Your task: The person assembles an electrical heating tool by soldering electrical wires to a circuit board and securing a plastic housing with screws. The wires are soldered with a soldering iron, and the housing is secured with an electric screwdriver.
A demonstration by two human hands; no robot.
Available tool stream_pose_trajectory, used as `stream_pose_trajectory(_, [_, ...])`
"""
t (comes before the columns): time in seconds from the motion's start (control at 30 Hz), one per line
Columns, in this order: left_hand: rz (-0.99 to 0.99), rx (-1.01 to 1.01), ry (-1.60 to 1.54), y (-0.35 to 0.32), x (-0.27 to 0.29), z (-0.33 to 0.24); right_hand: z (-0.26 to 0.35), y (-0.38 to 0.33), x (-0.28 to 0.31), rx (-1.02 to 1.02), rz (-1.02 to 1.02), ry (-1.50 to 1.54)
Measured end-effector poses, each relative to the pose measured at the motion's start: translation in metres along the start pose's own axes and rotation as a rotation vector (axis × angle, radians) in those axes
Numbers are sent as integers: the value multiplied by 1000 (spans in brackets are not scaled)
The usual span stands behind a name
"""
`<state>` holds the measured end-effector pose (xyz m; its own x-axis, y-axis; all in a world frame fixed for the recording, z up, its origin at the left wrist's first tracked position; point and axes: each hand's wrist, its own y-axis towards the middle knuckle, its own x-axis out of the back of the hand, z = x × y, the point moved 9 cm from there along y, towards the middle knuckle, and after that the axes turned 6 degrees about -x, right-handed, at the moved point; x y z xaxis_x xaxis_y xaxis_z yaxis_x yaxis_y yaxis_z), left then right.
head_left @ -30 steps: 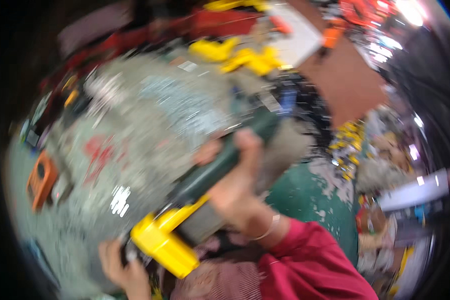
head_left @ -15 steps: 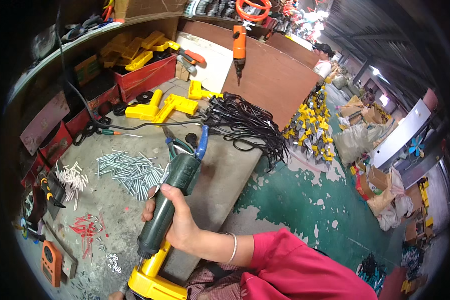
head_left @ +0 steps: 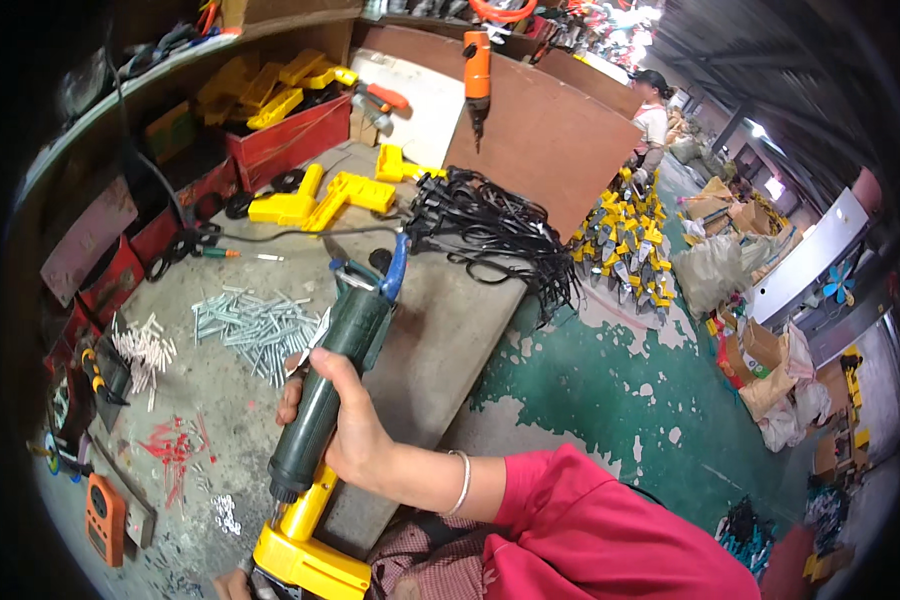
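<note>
My right hand (head_left: 355,425) wraps round a dark green cylindrical electric screwdriver (head_left: 315,415), slanted with its lower end against a yellow pistol-shaped tool housing (head_left: 315,565) at the lower edge. My left hand (head_left: 233,584) is partly cut off there; its fingers grip the housing's left side. Just past the screwdriver's upper end show blue-handled pliers (head_left: 397,268). Left of my right hand lies a heap of silvery screws (head_left: 255,325). Further left are white pins (head_left: 145,355), with red thin pieces (head_left: 175,445) and small white rings (head_left: 226,514) nearer me.
Yellow housings (head_left: 355,198) and a pile of black cables (head_left: 490,230) lie at the back of the bench. An orange power screwdriver (head_left: 477,85) hangs above. Red bins (head_left: 295,145) line the far left. A co-worker (head_left: 652,120) stands beyond, near yellow-grey parts (head_left: 625,245) on the floor.
The green screwdriver and my right hand have shifted slightly down and left, still at the yellow housing. The co-worker in the background has become more upright.
</note>
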<state>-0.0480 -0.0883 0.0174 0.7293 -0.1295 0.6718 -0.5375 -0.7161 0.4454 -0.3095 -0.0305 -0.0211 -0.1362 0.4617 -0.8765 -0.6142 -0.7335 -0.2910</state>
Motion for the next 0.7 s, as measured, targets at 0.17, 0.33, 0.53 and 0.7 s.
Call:
stream_pose_trajectory(0.17, [-53, 201, -131, -20, 3, 25, 7, -9, -2, -2, -76, -33])
stream_pose_trajectory(0.33, [-44, 36, -140, 4, -10, 6, 38, -9, -6, 154, 42, -196])
stream_pose_trajectory(0.53, [-73, 21, -156, -1, 1, 8, 22, -2, -15, -24, 272, -28])
stream_pose_trajectory(0.7, [-40, 124, -228, -3, 2, 14, 17, -3, -17, -48, 304, -18])
